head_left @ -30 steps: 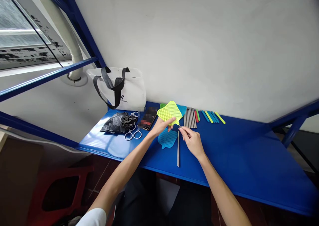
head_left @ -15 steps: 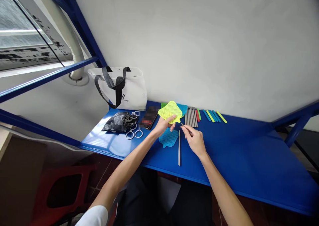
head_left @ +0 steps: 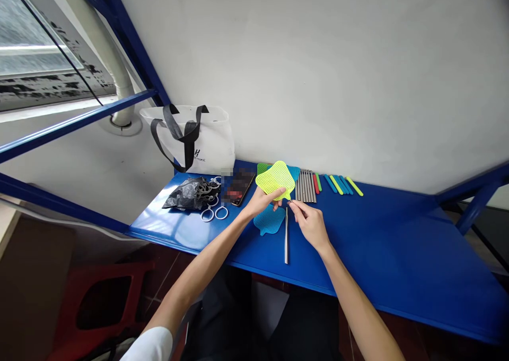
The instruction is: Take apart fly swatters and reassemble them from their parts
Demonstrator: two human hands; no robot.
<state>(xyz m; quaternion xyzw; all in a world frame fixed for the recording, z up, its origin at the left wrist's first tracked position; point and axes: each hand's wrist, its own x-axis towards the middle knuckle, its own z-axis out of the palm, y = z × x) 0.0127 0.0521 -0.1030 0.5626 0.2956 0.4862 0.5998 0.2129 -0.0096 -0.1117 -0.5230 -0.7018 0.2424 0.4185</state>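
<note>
much tabletop (head_left: 389, 255) rightward, wall (head_left: 318, 85) at back edge (head_left: 397, 191); left hand (head_left: 264, 200) grips yellow mesh (head_left: 273, 178), right hand (head_left: 308, 221) pinches thin piece (head_left: 289, 202).

"How was the left forearm (head_left: 207, 261) held?"
"It reached forward and slanted inward, a mirror to the right forearm (head_left: 353, 297), which angled in from the other side."
"And the left hand (head_left: 262, 199)?"
"It was gripping: the thumb (head_left: 276, 193) lay stretched out on top, while fingers curled underneath."
"What about the right hand (head_left: 308, 220)?"
"Its back faced up, fingertips (head_left: 291, 205) drawn together in a pinch, just beside the left one. The wrist (head_left: 323, 246) looked nearly straight."
</note>
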